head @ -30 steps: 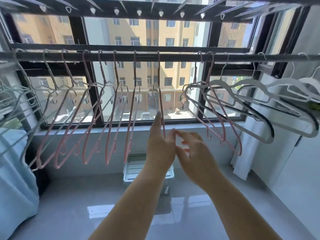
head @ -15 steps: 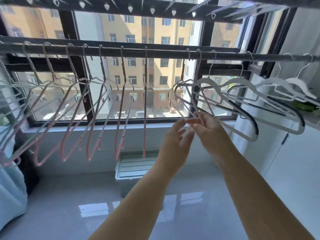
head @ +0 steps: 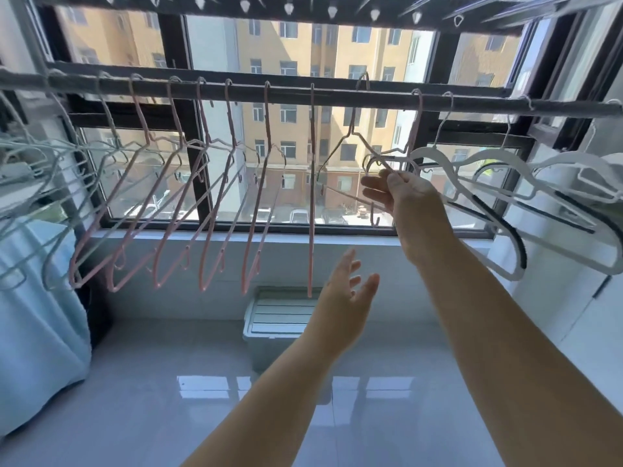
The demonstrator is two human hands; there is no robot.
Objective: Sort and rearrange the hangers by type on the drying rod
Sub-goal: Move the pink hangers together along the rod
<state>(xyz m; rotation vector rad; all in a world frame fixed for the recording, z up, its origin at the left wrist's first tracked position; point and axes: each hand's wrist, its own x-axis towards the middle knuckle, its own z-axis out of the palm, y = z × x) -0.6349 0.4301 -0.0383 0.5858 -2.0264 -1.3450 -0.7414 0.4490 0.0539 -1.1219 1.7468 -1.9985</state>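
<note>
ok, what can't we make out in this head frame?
Head view only:
thin hanger in the right hand: backlit by the window, colour unclear; hook blurred, so on or off the rod cannot be told.
pale hangers at left: overlapping, cut by the frame edge, uncountable.
white hangers at right: cut by the right edge.

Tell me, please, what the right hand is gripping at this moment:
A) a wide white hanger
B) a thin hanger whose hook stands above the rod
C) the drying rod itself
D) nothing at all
B: the right hand has its fingers curled round the shoulder of a thin hanger, whose hook shows above the drying rod, while the wide white hangers hang untouched to its right.
</note>
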